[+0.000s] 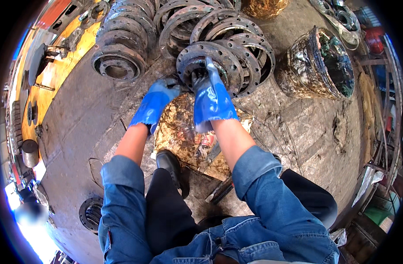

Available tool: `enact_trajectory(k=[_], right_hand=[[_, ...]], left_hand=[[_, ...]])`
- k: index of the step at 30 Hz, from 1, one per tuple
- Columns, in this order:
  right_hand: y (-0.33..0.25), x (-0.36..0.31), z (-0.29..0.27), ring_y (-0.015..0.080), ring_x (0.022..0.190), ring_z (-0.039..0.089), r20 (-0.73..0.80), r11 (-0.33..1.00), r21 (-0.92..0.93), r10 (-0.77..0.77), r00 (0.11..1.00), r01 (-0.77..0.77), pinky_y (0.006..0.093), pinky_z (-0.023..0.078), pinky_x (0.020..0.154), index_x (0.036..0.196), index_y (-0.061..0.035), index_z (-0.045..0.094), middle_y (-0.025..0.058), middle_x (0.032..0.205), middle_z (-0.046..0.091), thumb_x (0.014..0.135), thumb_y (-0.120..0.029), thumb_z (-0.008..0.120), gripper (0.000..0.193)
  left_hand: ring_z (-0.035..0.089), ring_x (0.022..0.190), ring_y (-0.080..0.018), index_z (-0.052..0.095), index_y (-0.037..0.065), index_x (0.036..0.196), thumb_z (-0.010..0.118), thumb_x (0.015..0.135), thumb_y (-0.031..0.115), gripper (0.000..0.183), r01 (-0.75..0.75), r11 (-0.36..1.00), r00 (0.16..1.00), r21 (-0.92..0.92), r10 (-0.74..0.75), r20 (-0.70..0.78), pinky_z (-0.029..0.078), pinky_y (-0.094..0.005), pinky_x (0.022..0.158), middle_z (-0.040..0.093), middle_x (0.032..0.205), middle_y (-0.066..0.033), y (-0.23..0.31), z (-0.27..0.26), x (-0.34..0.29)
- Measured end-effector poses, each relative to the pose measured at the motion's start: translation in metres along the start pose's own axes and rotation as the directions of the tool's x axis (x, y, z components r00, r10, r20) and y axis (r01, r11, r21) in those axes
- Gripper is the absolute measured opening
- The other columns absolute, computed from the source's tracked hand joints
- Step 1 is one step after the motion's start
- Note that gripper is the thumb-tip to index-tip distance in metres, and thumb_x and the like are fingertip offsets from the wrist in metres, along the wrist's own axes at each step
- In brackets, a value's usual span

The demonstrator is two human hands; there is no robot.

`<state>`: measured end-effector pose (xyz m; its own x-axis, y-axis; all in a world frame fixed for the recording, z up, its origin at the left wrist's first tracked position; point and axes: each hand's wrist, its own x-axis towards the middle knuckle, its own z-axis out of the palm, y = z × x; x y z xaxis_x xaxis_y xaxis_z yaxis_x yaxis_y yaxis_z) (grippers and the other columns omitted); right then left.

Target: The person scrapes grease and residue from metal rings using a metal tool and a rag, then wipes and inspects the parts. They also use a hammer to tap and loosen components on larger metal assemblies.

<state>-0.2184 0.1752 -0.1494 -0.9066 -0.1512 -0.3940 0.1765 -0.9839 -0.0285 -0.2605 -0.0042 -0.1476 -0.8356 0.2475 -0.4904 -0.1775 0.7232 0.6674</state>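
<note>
A greasy metal flange (224, 57) with bolt holes around its rim stands tilted at the front of a row of similar rings. My right hand (206, 83), in a blue rubber glove, grips it, with one finger stretched up across its face and the others curled in at the central opening. At the flange's lower left edge is my left hand (165, 87), also gloved, its fingers closed against the rim; their tips are hidden. Under both hands lies a grease-stained, yellowish flat sheet (177, 127) on the floor.
More dark flanges (122, 39) form a stack at the far left. A grease-caked open drum (313, 61) lies to the right, and a yellowish container (265, 6) stands behind. A brush-like tool (221, 190) is near my feet. One loose ring (91, 213) lies lower left.
</note>
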Motion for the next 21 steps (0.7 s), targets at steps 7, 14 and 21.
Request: enact_trajectory(k=[7, 14, 21], right_hand=[[-0.003, 0.019, 0.010, 0.0280, 0.115, 0.054, -0.009, 0.997, 0.071, -0.032, 0.999, 0.033, 0.0464, 0.051, 0.089, 0.125, -0.0103, 0.057, 0.0123, 0.126, 0.058, 0.087, -0.034, 0.065, 0.046], [-0.010, 0.003, -0.005, 0.0296, 0.108, 0.057, -0.220, 0.972, -0.105, -0.229, 0.948, 0.211, 0.0473, 0.051, 0.084, 0.121, -0.0132, 0.058, 0.0114, 0.120, 0.060, 0.084, -0.047, 0.062, 0.050], [-0.015, -0.056, -0.038, 0.0313, 0.095, 0.062, -0.305, 0.980, 0.000, -0.187, 0.934, 0.197, 0.0494, 0.052, 0.078, 0.108, -0.0114, 0.062, 0.0118, 0.104, 0.066, 0.085, -0.045, 0.056, 0.041]], left_hand=[[0.060, 0.089, -0.0145, 0.060, -0.003, 0.117, 0.070, 0.078, 0.016, 0.044, 0.057, 0.910, 0.998, -0.411, -0.040, 0.051, 0.049, -0.0260, 0.083, 0.066, 0.102, -0.0119, -0.047, 0.007, 0.007], [0.062, 0.103, -0.0192, 0.055, -0.002, 0.124, 0.076, 0.078, 0.025, 0.058, -0.174, 0.969, 0.975, -0.178, 0.145, -0.166, 0.049, -0.0302, 0.091, 0.063, 0.116, -0.0149, 0.026, -0.022, -0.016], [0.050, 0.123, -0.0319, 0.047, 0.013, 0.135, 0.077, 0.069, 0.048, 0.080, -0.563, 0.721, 0.744, 0.403, 0.655, -0.133, 0.041, -0.0403, 0.104, 0.052, 0.135, -0.0135, 0.116, -0.009, -0.025]])
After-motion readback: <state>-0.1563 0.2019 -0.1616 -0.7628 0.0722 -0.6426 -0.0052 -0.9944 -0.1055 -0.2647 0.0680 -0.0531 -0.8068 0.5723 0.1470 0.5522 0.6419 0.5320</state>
